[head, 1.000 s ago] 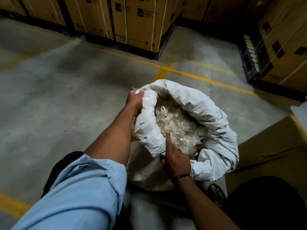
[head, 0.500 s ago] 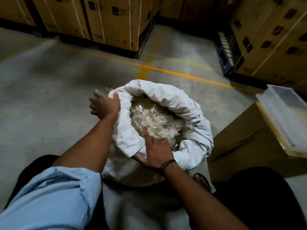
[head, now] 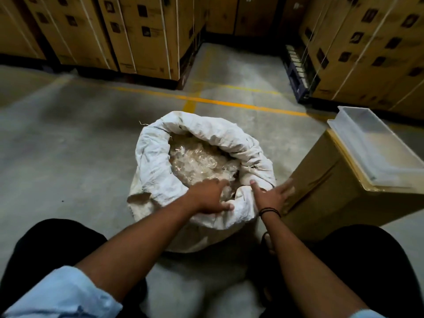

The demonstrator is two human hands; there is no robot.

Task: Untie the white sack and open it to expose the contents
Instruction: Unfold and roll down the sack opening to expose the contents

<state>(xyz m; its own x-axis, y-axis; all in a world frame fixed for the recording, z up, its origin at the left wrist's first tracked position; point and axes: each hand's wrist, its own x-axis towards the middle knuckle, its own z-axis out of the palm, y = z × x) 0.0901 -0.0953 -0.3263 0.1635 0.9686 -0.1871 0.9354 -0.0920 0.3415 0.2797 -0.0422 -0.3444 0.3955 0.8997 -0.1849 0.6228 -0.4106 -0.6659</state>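
The white woven sack (head: 156, 161) stands on the concrete floor between my knees, its mouth wide and its rim rolled down. Clear crinkled plastic pieces (head: 199, 161) fill it and show inside. My left hand (head: 210, 198) rests on the near rim, thumb under a fold and fingers reaching into the mouth; whether it grips the fabric is unclear. My right hand (head: 271, 196) lies with spread fingers on the rim's near right part, thumb towards the opening, holding nothing. It is slightly blurred.
A brown carton (head: 325, 189) stands right beside the sack, with a clear plastic tray (head: 376, 148) on top. Stacked strapped cartons (head: 142, 31) on pallets line the back and right. Yellow floor lines (head: 229, 103) run behind the sack.
My left hand has left the sack's far left rim and come to the near rim. My right hand has slid right, out of the mouth onto the rim. The camera has tilted up.
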